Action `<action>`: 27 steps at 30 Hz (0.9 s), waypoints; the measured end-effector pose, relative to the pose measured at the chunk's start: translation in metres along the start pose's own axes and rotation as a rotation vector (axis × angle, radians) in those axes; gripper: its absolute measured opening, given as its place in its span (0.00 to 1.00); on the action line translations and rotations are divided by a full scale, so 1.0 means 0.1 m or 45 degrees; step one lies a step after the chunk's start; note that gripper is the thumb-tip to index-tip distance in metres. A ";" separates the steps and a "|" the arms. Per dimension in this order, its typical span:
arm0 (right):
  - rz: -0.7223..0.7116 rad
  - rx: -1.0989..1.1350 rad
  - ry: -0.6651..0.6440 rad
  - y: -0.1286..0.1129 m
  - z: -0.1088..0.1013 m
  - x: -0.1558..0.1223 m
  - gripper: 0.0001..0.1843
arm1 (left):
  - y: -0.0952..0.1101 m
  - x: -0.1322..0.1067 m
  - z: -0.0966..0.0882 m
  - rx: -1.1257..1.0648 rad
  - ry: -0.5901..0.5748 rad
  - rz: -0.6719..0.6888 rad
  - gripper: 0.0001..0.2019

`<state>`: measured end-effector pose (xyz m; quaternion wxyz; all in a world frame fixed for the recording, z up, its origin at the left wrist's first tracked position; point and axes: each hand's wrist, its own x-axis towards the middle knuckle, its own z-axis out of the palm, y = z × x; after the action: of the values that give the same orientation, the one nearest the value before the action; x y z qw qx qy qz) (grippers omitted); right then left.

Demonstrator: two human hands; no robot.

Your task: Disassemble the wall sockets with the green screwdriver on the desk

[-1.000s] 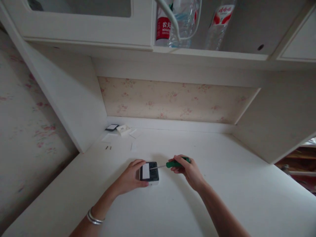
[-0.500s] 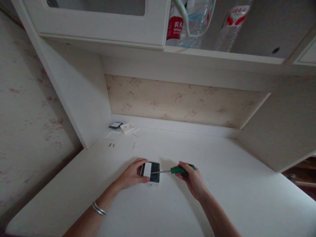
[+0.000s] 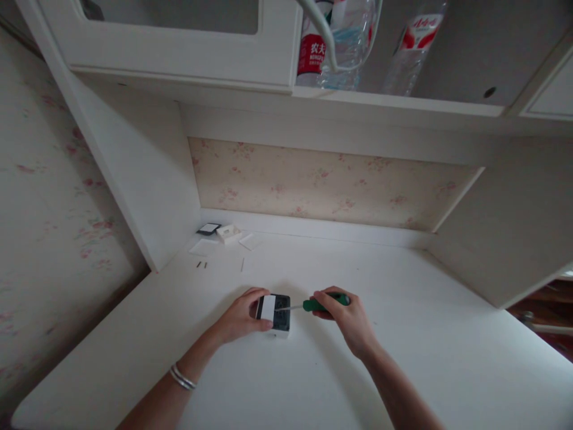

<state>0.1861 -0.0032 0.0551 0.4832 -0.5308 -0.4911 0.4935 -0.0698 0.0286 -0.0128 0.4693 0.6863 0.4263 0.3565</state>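
A small square wall-switch unit [image 3: 274, 313], dark with a white rocker on its left half, lies on the white desk [image 3: 403, 358]. My left hand [image 3: 242, 315] grips its left side, thumb along the near edge. My right hand [image 3: 347, 316] is closed round the green handle of a screwdriver [image 3: 313, 305]. The metal shaft points left and its tip rests on the dark right half of the switch unit.
At the desk's back left lie a dark frame [image 3: 208, 228], a white box part [image 3: 229, 233], flat white plates [image 3: 203, 246] and small screws [image 3: 202, 264]. Plastic bottles [image 3: 340, 42] stand on the shelf overhead. A cabinet side panel [image 3: 147, 179] bounds the left.
The view has shifted slightly. My right hand with the screwdriver has edged a little left and up; the tip stays on the switch unit. My left hand keeps its grip.
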 end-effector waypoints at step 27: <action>0.235 0.888 0.336 0.73 -0.25 0.00 0.13 | -0.40 0.44 -0.34 0.463 0.403 0.004 0.31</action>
<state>0.2144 -0.0072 -0.0166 0.6473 -0.4355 -0.1775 0.5999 -0.0931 0.0884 -0.0362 0.2646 0.6957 0.5507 0.3777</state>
